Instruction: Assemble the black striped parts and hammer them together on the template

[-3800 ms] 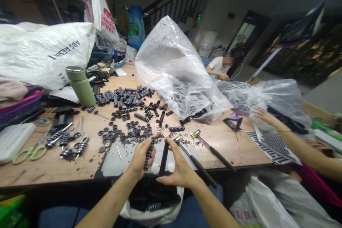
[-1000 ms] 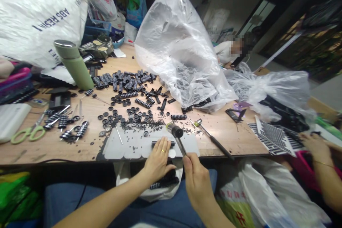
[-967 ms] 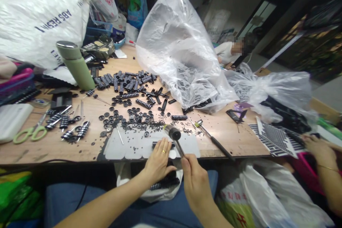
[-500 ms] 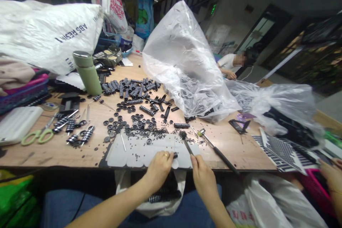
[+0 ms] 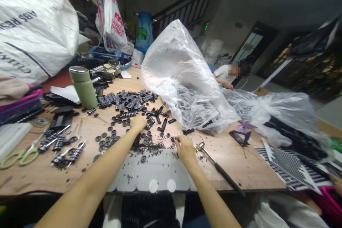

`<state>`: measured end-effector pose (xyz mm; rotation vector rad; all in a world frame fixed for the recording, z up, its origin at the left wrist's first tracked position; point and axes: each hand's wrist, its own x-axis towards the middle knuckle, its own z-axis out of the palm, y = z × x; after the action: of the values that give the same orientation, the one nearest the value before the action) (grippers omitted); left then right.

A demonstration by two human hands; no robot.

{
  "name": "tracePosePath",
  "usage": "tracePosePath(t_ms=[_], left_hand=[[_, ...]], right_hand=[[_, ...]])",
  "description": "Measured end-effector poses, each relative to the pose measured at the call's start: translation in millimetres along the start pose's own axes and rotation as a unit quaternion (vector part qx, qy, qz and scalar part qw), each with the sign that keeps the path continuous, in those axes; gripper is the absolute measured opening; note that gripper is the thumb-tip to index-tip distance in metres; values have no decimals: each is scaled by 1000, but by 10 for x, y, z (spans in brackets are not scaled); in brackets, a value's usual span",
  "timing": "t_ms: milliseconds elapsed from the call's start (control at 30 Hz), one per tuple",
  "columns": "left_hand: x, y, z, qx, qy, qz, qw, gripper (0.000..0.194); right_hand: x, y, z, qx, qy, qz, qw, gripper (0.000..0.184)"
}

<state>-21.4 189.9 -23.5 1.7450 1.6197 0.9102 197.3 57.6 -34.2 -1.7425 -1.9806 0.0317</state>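
Observation:
My left hand (image 5: 138, 124) reaches forward among loose black discs (image 5: 108, 139) and black clip-like parts (image 5: 157, 114). Its fingers are mostly hidden behind the back of the hand, and what they touch cannot be made out. To the right, my right hand (image 5: 187, 149) has thumb and fingers closed around a short black-and-white checkered roller (image 5: 173, 139), its end poking out on the left. Just beyond my left hand lies a pile of similar checkered rollers (image 5: 130, 102). Tiny black rings (image 5: 153, 149) are scattered between my arms, near a grey sheet (image 5: 144, 174).
A hammer (image 5: 219, 167) lies right of my right hand. Large clear plastic bags (image 5: 184, 78) stand behind. Left are a green flask (image 5: 83, 87), scissors (image 5: 24, 155) and rollers on metal pins (image 5: 76, 153). Another person (image 5: 227, 73) sits at the back right.
My left hand has left the table edge, where it held a small black piece, and moved forward. My right hand no longer shows the metal-shafted tool and has closed on a roller.

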Motion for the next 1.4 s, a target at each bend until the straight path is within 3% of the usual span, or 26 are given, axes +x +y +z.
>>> tracePosePath(t_ms=[133,233,333,400,500,533,567,633,700,800,967,1100,1200,1300,1400], left_hand=[[10,-14,85,11,44,-57,997,24],[-87,30,20,-26,37,-46,998,31],[-364,130,-88,-78,-1,-43,996,41],[-633,232,-147,-124,-64,-20,990,40],[-1029,387,-168,-190,-218,16,957,24],[-1134,423,-151,-203,-246,-1,948,20],[-1221,448,-123,-214,-252,-32,943,21],[-1348,467,-45,-249,-221,-100,938,26],[-1431,467,29,-285,-196,-123,930,28],[-1528,479,67,-342,-184,-104,916,34],[-1687,544,-6,-463,-192,-141,854,47],[-1788,606,13,-475,-180,-166,845,48],[-1851,681,66,-506,-145,-183,830,36],[-1902,760,101,-527,-150,-194,814,29],[-1930,798,128,-517,-153,-197,819,29]], right_hand=[[659,-217,299,79,-46,-37,995,16],[845,-232,374,129,-72,-45,988,12],[768,-186,240,188,-94,-43,977,16],[632,-168,76,246,-130,-34,960,24],[387,-222,-169,397,-223,19,890,38],[300,-266,-233,434,-229,43,870,42],[212,-321,-286,445,-214,55,868,48],[33,-444,-355,383,-150,19,911,69],[-137,-550,-378,272,-101,-64,955,94],[-335,-619,-372,169,-82,-121,975,99],[-538,-591,-446,228,-88,-92,965,104],[-662,-647,-528,290,-112,-136,941,106],[-711,-698,-516,298,-119,-164,933,108],[-731,-704,-466,299,-117,-154,934,110],[-749,-676,-424,306,-103,-131,937,111]])
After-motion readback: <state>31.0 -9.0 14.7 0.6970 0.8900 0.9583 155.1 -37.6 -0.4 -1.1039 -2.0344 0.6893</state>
